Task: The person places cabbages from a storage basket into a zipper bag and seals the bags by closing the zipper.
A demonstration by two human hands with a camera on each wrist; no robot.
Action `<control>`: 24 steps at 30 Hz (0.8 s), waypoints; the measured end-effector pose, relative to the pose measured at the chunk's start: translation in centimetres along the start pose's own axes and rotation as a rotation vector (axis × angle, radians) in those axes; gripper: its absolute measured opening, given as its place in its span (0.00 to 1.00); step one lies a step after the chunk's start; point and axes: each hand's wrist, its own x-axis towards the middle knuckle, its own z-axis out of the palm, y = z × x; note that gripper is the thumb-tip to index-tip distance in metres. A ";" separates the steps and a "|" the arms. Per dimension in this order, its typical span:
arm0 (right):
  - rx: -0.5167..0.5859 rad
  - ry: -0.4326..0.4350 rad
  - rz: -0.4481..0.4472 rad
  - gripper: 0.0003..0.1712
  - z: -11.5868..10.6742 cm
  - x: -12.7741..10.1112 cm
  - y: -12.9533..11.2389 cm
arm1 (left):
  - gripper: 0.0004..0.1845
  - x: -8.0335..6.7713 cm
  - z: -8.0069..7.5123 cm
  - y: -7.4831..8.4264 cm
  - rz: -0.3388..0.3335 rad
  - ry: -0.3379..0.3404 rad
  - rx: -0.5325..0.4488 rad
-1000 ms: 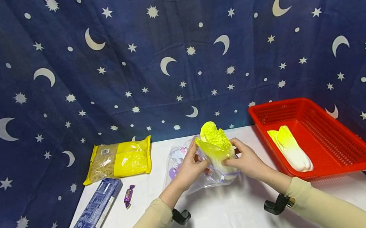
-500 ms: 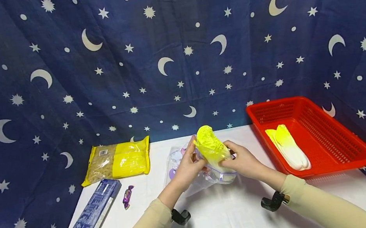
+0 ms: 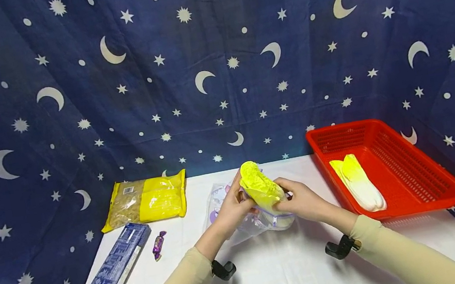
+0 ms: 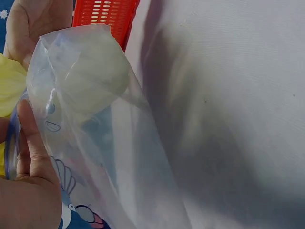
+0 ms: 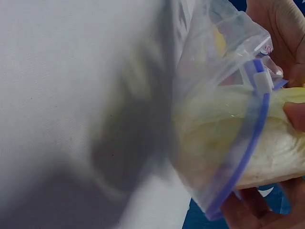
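Note:
A napa cabbage [image 3: 259, 187], yellow-leaved and pale at the base, sits base-first in a clear zip bag [image 3: 219, 197] printed with purple and pink figures. My left hand [image 3: 234, 211] grips the bag's mouth on the left, fingers along its purple zip edge in the left wrist view. On the other side my right hand [image 3: 302, 202] holds the cabbage, thumb in front and fingers beneath it in the right wrist view. The purple zip strip [image 5: 250, 148] with a white slider [image 5: 263, 82] crosses the cabbage. Its leafy top sticks out of the bag.
At right stands a red plastic basket [image 3: 417, 172] with another cabbage [image 3: 359, 184] inside. To the left lie a yellow food packet [image 3: 148, 199], a long blue box [image 3: 107, 280] and a purple-wrapped candy [image 3: 159, 245]. A starry dark-blue curtain [image 3: 185, 94] hangs behind the white table.
The cabbage's leafy top has tilted left and come lower, with more of its base inside the bag. Both hands keep hold; the right has shifted slightly left.

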 end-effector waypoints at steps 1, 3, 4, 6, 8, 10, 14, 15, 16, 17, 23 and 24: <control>-0.011 -0.003 0.000 0.23 0.0 0.1 0.0 | 0.51 0.0 0.0 0.0 -0.002 0.000 0.000; -0.037 -0.007 0.001 0.22 0.0 0.3 0.0 | 0.51 -0.1 0.1 -0.1 -0.009 0.012 0.000; -0.055 -0.010 -0.001 0.21 0.0 0.4 0.0 | 0.51 -0.1 0.1 -0.2 -0.010 0.017 0.003; -0.091 -0.017 -0.001 0.20 0.0 0.7 0.0 | 0.51 -0.2 0.2 -0.2 -0.018 0.029 0.013; -0.121 -0.028 0.010 0.20 -0.1 0.9 0.0 | 0.51 -0.2 0.4 -0.1 -0.018 0.035 0.023; -0.148 -0.041 0.027 0.20 -0.2 1.1 0.0 | 0.51 -0.3 0.5 -0.1 -0.015 0.033 0.029; -0.191 -0.056 0.072 0.21 -0.2 1.5 -0.2 | 0.51 -0.2 0.6 -0.2 -0.012 0.020 0.039; -0.207 -0.060 0.081 0.22 -0.2 1.6 -0.3 | 0.51 -0.2 0.6 -0.2 -0.013 0.015 0.043; -0.221 -0.067 0.089 0.22 -0.2 1.7 -0.5 | 0.51 -0.1 0.6 -0.2 -0.009 0.009 0.049; -0.234 -0.073 0.096 0.22 -0.2 1.8 -0.6 | 0.51 -0.1 0.5 -0.2 -0.008 0.006 0.055; -0.284 -0.113 0.063 0.24 -0.4 2.0 -1.1 | 0.50 0.2 0.3 -0.1 0.004 -0.014 0.060; -0.284 -0.118 0.054 0.24 -0.4 1.9 -1.0 | 0.50 0.2 0.2 -0.1 0.001 -0.016 0.044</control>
